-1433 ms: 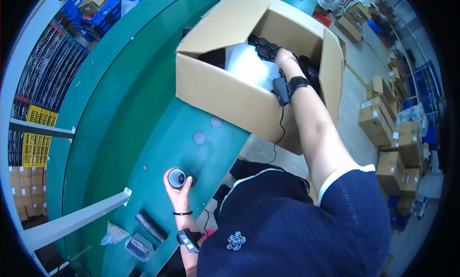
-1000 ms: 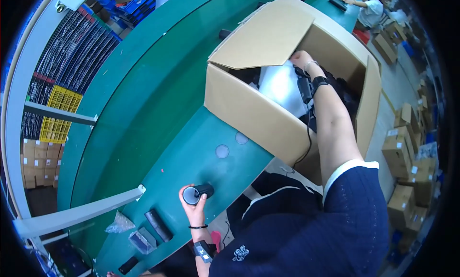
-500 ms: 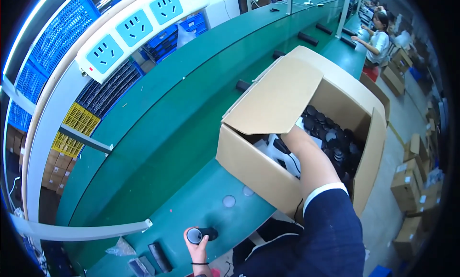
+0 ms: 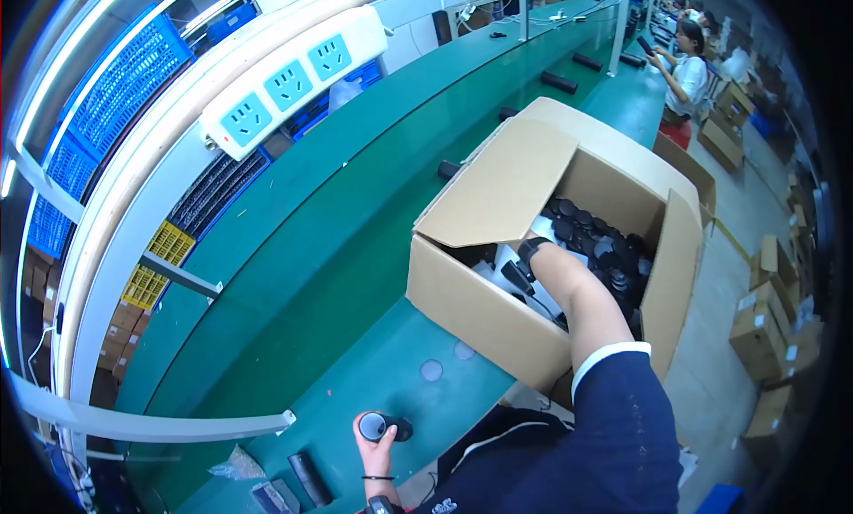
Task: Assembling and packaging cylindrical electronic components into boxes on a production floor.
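My left hand (image 4: 371,445) is wrapped round a short black cylinder (image 4: 402,429) with a pale grey round end, low over the green bench. My right arm reaches into an open cardboard box (image 4: 484,305) standing on the bench. A dark band or strap (image 4: 531,248) shows at the far end of that arm, where the flap's edge hides the fingers of my right hand. What that hand holds, if anything, cannot be made out. Inside the box lie many round black caps (image 4: 613,270), with white sheet material and a black piece (image 4: 517,278) nearer the flap.
A black cylinder (image 4: 310,478), a clear plastic bag (image 4: 238,465) and a dark flat pack (image 4: 275,496) lie at the lower left. Two pale discs sit before the box. More black cylinders (image 4: 559,81) lie along the green belt. A power strip (image 4: 293,83) hangs above; another person (image 4: 684,74) sits far right.
The view has shifted slightly. My right arm has moved within the box, and the dark band now shows by the flap. My left hand keeps its hold on the cylinder.
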A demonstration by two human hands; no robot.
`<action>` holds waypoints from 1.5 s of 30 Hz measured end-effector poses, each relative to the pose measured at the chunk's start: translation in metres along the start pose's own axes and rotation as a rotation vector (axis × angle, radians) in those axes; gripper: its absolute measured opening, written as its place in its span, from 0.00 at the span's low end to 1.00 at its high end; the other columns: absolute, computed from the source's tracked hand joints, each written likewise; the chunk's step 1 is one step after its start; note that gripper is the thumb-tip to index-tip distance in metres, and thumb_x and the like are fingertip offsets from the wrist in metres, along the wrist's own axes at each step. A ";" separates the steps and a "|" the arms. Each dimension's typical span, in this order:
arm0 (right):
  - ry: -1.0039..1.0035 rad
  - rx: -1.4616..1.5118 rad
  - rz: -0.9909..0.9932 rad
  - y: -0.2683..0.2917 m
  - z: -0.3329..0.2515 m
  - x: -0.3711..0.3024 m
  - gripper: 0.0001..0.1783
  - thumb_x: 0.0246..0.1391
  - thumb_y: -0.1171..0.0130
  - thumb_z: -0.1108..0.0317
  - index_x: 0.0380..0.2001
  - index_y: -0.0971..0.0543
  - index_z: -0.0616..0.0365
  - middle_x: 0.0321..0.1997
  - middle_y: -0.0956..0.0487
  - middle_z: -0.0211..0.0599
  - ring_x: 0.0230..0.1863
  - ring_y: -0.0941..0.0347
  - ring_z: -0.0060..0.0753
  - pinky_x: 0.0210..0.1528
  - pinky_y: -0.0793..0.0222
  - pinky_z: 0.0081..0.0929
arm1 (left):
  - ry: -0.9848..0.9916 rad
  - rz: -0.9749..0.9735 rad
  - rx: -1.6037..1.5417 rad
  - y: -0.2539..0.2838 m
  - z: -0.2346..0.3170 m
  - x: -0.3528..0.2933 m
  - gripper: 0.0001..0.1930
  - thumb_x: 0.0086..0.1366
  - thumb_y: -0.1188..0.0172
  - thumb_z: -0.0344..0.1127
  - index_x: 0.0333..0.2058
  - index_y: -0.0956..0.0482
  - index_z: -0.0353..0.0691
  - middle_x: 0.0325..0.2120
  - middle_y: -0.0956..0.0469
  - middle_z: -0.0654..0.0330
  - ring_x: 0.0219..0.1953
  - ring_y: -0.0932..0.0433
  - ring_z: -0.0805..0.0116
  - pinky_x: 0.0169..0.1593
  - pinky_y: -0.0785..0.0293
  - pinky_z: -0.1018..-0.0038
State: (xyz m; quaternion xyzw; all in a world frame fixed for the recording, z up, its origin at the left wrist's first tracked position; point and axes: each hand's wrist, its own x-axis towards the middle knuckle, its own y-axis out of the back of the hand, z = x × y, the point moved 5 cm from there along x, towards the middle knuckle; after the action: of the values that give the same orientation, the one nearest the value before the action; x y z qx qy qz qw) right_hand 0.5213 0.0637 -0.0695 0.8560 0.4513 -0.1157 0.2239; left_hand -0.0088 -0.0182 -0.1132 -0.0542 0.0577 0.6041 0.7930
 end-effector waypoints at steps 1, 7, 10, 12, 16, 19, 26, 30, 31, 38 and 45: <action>-0.017 0.022 0.006 0.008 -0.001 -0.001 0.23 0.62 0.52 0.58 0.58 0.33 0.52 0.54 0.25 0.41 0.52 0.26 0.43 0.49 0.27 0.47 | -0.003 -0.017 -0.005 0.002 0.002 0.002 0.32 0.50 0.32 0.22 0.52 0.37 0.39 0.44 0.28 0.58 0.46 0.28 0.68 0.53 0.31 0.72; -0.026 0.117 0.115 0.040 0.051 -0.060 0.18 0.52 0.42 0.75 0.47 0.28 0.65 0.42 0.22 0.48 0.36 0.21 0.38 0.31 0.21 0.36 | 0.020 -0.108 -0.077 0.020 0.001 -0.002 0.32 0.51 0.32 0.23 0.54 0.38 0.40 0.44 0.27 0.59 0.46 0.27 0.68 0.52 0.31 0.72; -0.042 0.516 0.188 0.048 0.038 -0.152 0.15 0.46 0.38 0.80 0.40 0.24 0.61 0.36 0.21 0.37 0.37 0.22 0.32 0.37 0.21 0.25 | 0.043 -0.112 -0.100 0.030 -0.006 -0.009 0.33 0.51 0.31 0.23 0.55 0.38 0.40 0.44 0.28 0.59 0.46 0.28 0.69 0.52 0.31 0.72; 0.085 0.682 0.051 0.048 0.030 -0.190 0.14 0.47 0.39 0.81 0.38 0.24 0.59 0.35 0.21 0.33 0.34 0.23 0.28 0.37 0.22 0.24 | 0.058 -0.136 -0.094 0.029 -0.006 -0.007 0.35 0.51 0.31 0.24 0.56 0.39 0.40 0.45 0.28 0.60 0.48 0.28 0.68 0.54 0.31 0.71; 0.214 0.538 -0.237 -0.018 -0.010 -0.253 0.12 0.48 0.39 0.79 0.38 0.23 0.57 0.36 0.20 0.31 0.34 0.23 0.24 0.38 0.23 0.22 | 0.076 -0.143 -0.189 0.027 -0.005 0.007 0.36 0.52 0.31 0.25 0.58 0.40 0.39 0.48 0.30 0.59 0.50 0.29 0.67 0.55 0.32 0.71; 0.015 0.254 -0.361 -0.118 0.037 -0.236 0.15 0.48 0.38 0.78 0.42 0.23 0.61 0.37 0.21 0.34 0.36 0.22 0.27 0.40 0.22 0.23 | -0.014 -0.196 -0.142 0.033 0.002 0.014 0.29 0.52 0.32 0.24 0.52 0.34 0.39 0.45 0.27 0.61 0.49 0.29 0.70 0.54 0.32 0.73; 0.001 -0.237 -0.229 -0.251 0.155 -0.162 0.24 0.42 0.32 0.78 0.45 0.26 0.55 0.40 0.23 0.44 0.41 0.22 0.35 0.38 0.22 0.30 | 0.002 -0.116 -0.146 0.076 -0.002 -0.001 0.30 0.51 0.30 0.26 0.52 0.34 0.40 0.45 0.27 0.61 0.48 0.28 0.71 0.53 0.31 0.73; 0.474 -0.747 -0.085 -0.240 0.138 -0.167 0.32 0.40 0.30 0.72 0.52 0.27 0.54 0.47 0.26 0.47 0.49 0.28 0.49 0.54 0.31 0.37 | -0.036 -0.128 -0.114 0.080 -0.007 -0.003 0.31 0.51 0.29 0.26 0.52 0.34 0.40 0.43 0.28 0.62 0.47 0.28 0.72 0.51 0.31 0.74; 0.486 -0.768 -0.080 -0.237 0.139 -0.165 0.32 0.40 0.30 0.70 0.53 0.26 0.53 0.49 0.27 0.48 0.51 0.29 0.49 0.56 0.32 0.38 | -0.074 -0.173 -0.074 0.077 -0.006 -0.003 0.31 0.51 0.29 0.26 0.52 0.34 0.41 0.42 0.28 0.63 0.46 0.29 0.73 0.51 0.30 0.75; 0.670 -0.880 -0.193 -0.240 0.129 -0.165 0.31 0.36 0.29 0.71 0.50 0.25 0.53 0.51 0.29 0.46 0.54 0.33 0.51 0.58 0.35 0.39 | 0.021 -0.193 -0.153 0.078 -0.010 0.004 0.31 0.51 0.30 0.25 0.52 0.35 0.42 0.42 0.29 0.65 0.45 0.29 0.75 0.49 0.29 0.76; -0.080 0.669 -0.804 -0.252 0.104 -0.195 0.29 0.54 0.37 0.62 0.57 0.32 0.58 0.51 0.27 0.45 0.51 0.28 0.38 0.50 0.28 0.29 | -0.003 -0.171 -0.143 0.082 -0.014 0.003 0.32 0.51 0.30 0.25 0.53 0.37 0.44 0.42 0.29 0.64 0.46 0.29 0.74 0.49 0.28 0.75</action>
State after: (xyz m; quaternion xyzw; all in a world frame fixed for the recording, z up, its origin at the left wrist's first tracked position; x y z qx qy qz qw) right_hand 0.2033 -0.0035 -0.1521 0.6348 0.6739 -0.3627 -0.1066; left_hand -0.0878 0.0044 -0.1287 -0.1145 0.0083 0.5370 0.8358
